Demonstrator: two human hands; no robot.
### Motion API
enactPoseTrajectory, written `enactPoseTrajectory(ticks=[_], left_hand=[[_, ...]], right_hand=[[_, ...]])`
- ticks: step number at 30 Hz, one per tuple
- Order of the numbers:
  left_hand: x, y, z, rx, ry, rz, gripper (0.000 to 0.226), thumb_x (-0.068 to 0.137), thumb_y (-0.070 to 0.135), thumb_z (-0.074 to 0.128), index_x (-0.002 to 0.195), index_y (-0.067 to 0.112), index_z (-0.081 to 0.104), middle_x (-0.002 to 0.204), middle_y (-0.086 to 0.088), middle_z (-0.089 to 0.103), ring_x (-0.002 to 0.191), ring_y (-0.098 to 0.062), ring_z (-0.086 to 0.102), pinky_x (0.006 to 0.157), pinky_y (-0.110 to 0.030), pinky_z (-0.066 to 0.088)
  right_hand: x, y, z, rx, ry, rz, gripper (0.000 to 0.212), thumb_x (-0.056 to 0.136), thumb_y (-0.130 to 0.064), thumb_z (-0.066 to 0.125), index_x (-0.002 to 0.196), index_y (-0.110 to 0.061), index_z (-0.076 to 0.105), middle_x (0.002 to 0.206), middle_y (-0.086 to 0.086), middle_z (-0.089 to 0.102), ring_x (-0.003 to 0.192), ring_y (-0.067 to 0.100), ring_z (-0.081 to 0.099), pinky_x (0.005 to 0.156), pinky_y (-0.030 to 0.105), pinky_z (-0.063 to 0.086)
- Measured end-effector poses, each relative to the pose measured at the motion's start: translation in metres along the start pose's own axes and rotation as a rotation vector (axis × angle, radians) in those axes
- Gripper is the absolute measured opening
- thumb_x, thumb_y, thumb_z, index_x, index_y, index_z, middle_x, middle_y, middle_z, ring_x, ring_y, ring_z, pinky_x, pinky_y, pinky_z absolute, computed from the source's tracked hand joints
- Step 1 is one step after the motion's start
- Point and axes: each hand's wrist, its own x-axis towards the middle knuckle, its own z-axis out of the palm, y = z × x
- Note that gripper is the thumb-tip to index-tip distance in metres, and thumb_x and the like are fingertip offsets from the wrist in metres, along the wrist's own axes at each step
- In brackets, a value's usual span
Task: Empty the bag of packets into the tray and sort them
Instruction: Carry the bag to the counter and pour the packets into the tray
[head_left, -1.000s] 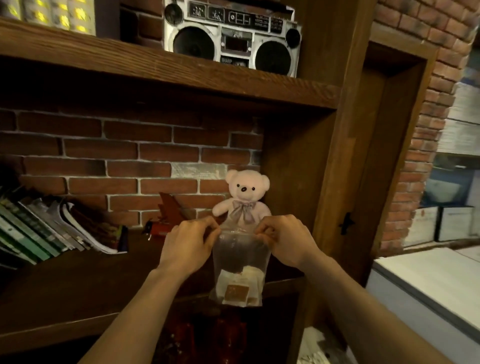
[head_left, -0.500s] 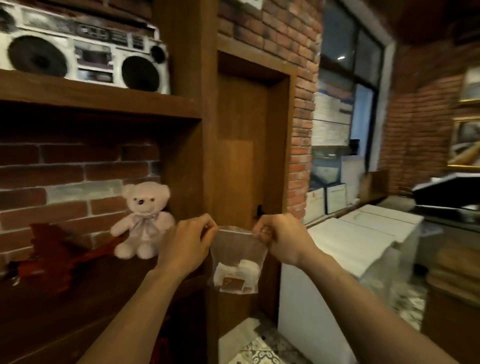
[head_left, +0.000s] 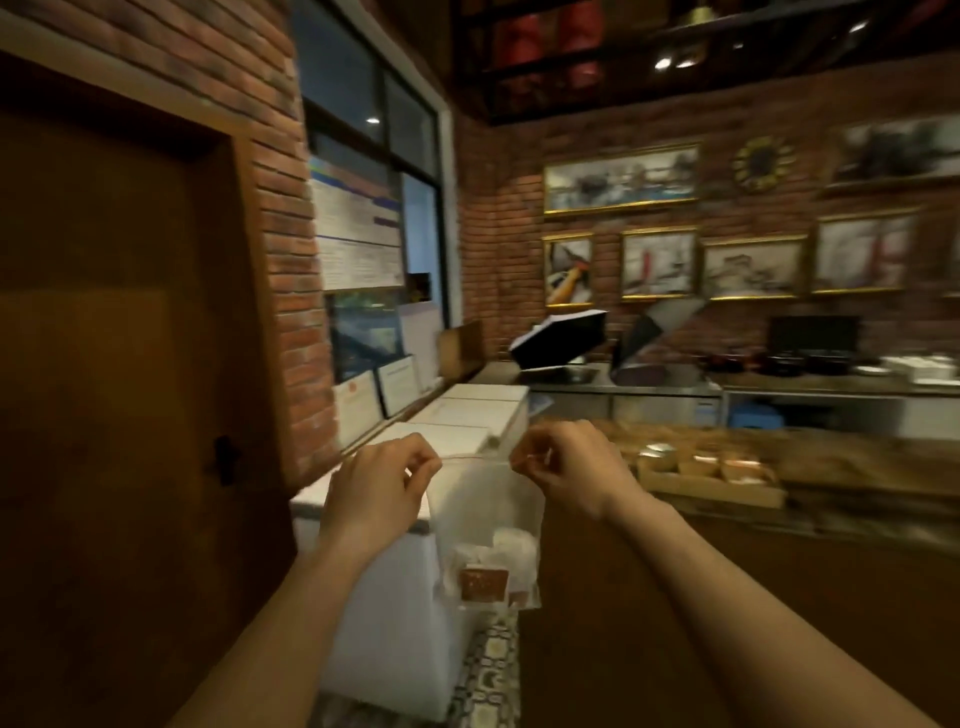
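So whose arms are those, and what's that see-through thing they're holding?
There is no robot here. Those are a person's own two bare arms. The camera sits on the person's head and looks forward and down, so you see what they see.

The left hand and the right hand each pinch a top corner of a clear plastic bag, which hangs between them. At its bottom lie small white and brown packets.

Behind the bag stands a white chest-like cabinet. To the right, a long wooden counter holds a shallow wooden tray with things inside, too blurry to name. Framed pictures hang on the red brick wall.
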Motion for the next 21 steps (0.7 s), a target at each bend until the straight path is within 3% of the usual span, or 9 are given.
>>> enactPoseTrajectory(ticks=[6, 13, 21], left_hand=[[0.028, 0.069, 0.067, -0.118, -0.112, 0.152, 0.01, 0.095, 0.044, 0.06, 0.094, 0.037, 0.067, 0.092, 0.015, 0.073, 0.082, -0.013, 0.068, 0.066, -0.031, 0.048], [0.039, 0.13, 0.108, -0.287, -0.159, 0.275, 0.006, 0.095, 0.042, 0.062, 0.096, 0.039, 0.068, 0.091, 0.019, 0.072, 0.08, -0.001, 0.065, 0.072, -0.029, 0.058], [0.04, 0.156, 0.129, -0.342, -0.21, 0.367, 0.008, 0.095, 0.041, 0.063, 0.1, 0.039, 0.069, 0.096, 0.019, 0.072, 0.088, -0.002, 0.067, 0.078, -0.033, 0.061]], right_hand=[[-0.043, 0.068, -0.045, -0.136, 0.09, 0.176, 0.012, 0.091, -0.024, 0.068, 0.093, -0.035, 0.072, 0.095, -0.01, 0.073, 0.083, 0.007, 0.066, 0.075, 0.034, 0.059], [-0.082, 0.102, -0.085, -0.225, 0.145, 0.327, 0.008, 0.093, -0.028, 0.068, 0.097, -0.033, 0.072, 0.099, -0.013, 0.071, 0.086, 0.002, 0.063, 0.078, 0.03, 0.058], [-0.101, 0.126, -0.098, -0.229, 0.174, 0.403, 0.011, 0.092, -0.027, 0.07, 0.1, -0.032, 0.074, 0.102, -0.01, 0.074, 0.09, 0.003, 0.065, 0.081, 0.032, 0.061]])
